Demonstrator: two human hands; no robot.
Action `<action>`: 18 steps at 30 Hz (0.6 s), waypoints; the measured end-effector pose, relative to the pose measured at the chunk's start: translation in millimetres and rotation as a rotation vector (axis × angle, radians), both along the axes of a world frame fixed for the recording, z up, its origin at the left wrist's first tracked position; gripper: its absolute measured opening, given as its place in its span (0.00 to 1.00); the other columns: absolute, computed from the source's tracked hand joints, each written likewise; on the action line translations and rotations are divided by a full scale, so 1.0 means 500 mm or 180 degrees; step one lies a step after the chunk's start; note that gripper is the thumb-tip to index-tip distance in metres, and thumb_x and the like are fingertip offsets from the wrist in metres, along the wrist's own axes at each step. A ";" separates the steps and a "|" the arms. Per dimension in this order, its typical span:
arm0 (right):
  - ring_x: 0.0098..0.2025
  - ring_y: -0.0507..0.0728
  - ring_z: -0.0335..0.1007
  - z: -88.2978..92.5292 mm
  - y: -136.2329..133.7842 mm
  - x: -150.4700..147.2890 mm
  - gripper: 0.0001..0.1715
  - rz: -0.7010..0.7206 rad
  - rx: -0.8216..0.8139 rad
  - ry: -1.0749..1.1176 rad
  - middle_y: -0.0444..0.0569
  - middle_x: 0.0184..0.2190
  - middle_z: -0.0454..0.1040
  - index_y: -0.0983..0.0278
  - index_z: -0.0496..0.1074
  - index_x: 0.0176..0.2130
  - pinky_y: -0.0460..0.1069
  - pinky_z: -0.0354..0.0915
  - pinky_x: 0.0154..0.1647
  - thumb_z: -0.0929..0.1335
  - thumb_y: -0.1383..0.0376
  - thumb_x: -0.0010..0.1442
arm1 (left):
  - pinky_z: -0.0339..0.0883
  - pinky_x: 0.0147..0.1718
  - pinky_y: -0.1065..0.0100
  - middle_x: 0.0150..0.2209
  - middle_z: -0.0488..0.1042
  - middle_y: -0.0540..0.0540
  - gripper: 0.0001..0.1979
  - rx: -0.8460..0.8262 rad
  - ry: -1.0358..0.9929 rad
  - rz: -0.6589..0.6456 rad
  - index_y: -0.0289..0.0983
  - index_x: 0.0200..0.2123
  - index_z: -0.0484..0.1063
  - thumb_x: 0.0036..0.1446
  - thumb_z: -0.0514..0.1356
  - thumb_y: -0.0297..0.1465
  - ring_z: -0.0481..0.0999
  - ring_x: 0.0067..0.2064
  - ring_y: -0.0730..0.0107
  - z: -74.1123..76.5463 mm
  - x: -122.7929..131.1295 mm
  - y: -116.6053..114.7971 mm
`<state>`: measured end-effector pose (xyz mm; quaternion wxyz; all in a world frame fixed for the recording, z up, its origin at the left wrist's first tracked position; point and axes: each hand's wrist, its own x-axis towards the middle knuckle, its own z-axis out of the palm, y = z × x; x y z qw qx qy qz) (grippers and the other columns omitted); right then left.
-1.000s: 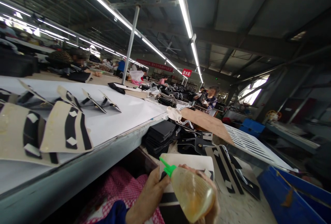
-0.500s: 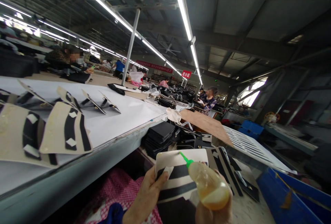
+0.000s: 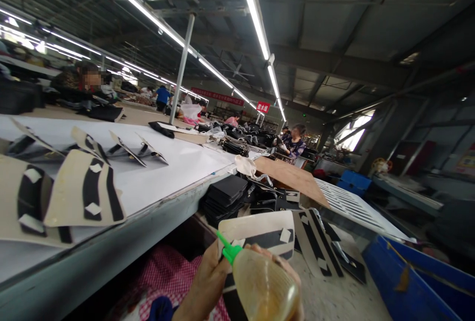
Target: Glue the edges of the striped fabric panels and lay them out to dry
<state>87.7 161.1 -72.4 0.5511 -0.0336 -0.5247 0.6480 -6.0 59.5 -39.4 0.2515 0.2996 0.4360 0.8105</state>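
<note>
At the bottom centre my left hand (image 3: pixel 206 284) grips the left edge of a white panel with black stripes (image 3: pixel 260 229), holding it upright in front of me. My right hand (image 3: pixel 287 274) is wrapped round a clear squeeze bottle of yellowish glue (image 3: pixel 263 289) with a green nozzle. The nozzle tip touches the panel's left edge, close to my left thumb. Only the fingertips of my right hand show over the bottle.
A white conveyor belt (image 3: pixel 178 162) to the left carries several striped panels (image 3: pixel 83 195). Stacked black pieces (image 3: pixel 224 195), a brown board (image 3: pixel 289 175) and more striped pieces (image 3: pixel 315 242) lie ahead. A blue bin (image 3: pixel 415 281) stands at the right. Other people work farther off.
The bottle swung from the panel's middle back to its left edge and dropped lower. My left hand turned the panel slightly. The view shifted a little.
</note>
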 end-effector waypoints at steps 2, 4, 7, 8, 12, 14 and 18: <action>0.46 0.67 0.79 0.004 0.006 -0.004 0.21 -0.0111 -0.0106 0.0132 0.57 0.44 0.80 0.62 0.77 0.45 0.63 0.75 0.48 0.74 0.53 0.56 | 0.69 0.51 0.63 0.48 0.82 0.44 0.18 -0.0019 0.0037 -0.0004 0.39 0.49 0.81 0.57 0.67 0.40 0.77 0.51 0.51 0.000 0.001 -0.002; 0.45 0.68 0.80 0.013 0.020 -0.005 0.20 -0.0271 -0.0259 0.0373 0.57 0.43 0.81 0.63 0.77 0.43 0.62 0.77 0.44 0.72 0.51 0.58 | 0.71 0.50 0.61 0.48 0.82 0.43 0.20 -0.0092 -0.0016 0.0002 0.38 0.50 0.80 0.59 0.65 0.43 0.78 0.50 0.51 -0.001 -0.001 -0.005; 0.45 0.66 0.80 0.016 0.038 -0.001 0.16 -0.0477 -0.0369 0.0608 0.56 0.43 0.81 0.62 0.76 0.46 0.60 0.78 0.42 0.68 0.55 0.63 | 0.71 0.50 0.60 0.48 0.82 0.42 0.23 -0.0190 -0.0048 0.0068 0.37 0.52 0.78 0.58 0.65 0.44 0.78 0.50 0.50 0.000 -0.004 -0.010; 0.45 0.66 0.80 0.013 0.038 -0.001 0.16 -0.0505 -0.0276 0.0649 0.55 0.44 0.81 0.60 0.75 0.48 0.60 0.78 0.42 0.67 0.56 0.64 | 0.71 0.50 0.60 0.49 0.82 0.43 0.23 -0.0188 -0.0038 0.0082 0.38 0.53 0.78 0.58 0.65 0.44 0.78 0.50 0.51 0.001 -0.004 -0.011; 0.45 0.68 0.80 0.001 0.031 -0.005 0.22 -0.0634 0.0445 0.0421 0.54 0.44 0.80 0.57 0.73 0.50 0.68 0.75 0.43 0.61 0.49 0.66 | 0.69 0.54 0.61 0.51 0.81 0.45 0.21 -0.0018 0.0051 -0.0014 0.40 0.53 0.78 0.60 0.64 0.43 0.77 0.53 0.53 0.004 -0.003 -0.012; 0.45 0.70 0.79 0.007 0.036 -0.007 0.24 -0.1084 0.0562 0.0109 0.56 0.44 0.79 0.60 0.72 0.51 0.70 0.74 0.45 0.63 0.48 0.64 | 0.71 0.53 0.59 0.50 0.82 0.44 0.22 -0.0106 0.0030 0.0054 0.40 0.52 0.79 0.59 0.64 0.45 0.77 0.53 0.50 0.004 -0.005 -0.013; 0.50 0.71 0.75 0.028 0.062 -0.011 0.34 -0.1783 0.0517 -0.0142 0.58 0.47 0.77 0.64 0.69 0.57 0.67 0.73 0.49 0.73 0.51 0.56 | 0.70 0.54 0.57 0.48 0.83 0.42 0.25 -0.0409 0.0080 0.0374 0.37 0.49 0.80 0.55 0.67 0.47 0.77 0.53 0.47 0.005 -0.012 -0.016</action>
